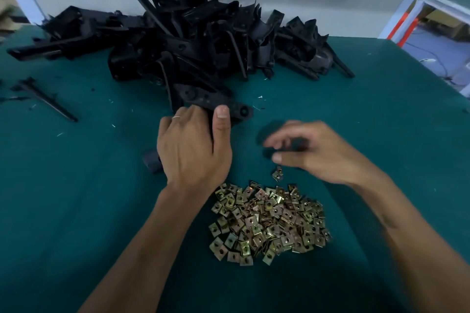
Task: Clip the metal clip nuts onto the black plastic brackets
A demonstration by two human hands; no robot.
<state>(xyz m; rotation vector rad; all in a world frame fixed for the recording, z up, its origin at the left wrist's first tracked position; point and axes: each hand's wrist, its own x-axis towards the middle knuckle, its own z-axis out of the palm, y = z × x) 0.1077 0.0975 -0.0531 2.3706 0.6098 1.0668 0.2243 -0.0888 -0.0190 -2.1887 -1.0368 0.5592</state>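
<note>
Nearest the camera, a heap of metal clip nuts (269, 223) lies on the green worktop (76, 198), one stray clip nut (278, 174) just beyond its far edge. Over that stray one hangs the right hand (312, 152), blurred, fingers loosely curled; whether it holds anything, I cannot tell. Left hand (190, 147) grips a black plastic bracket (218, 105), thumb pressed on top. Behind it, a big pile of brackets (190, 38) spreads across the far side.
</note>
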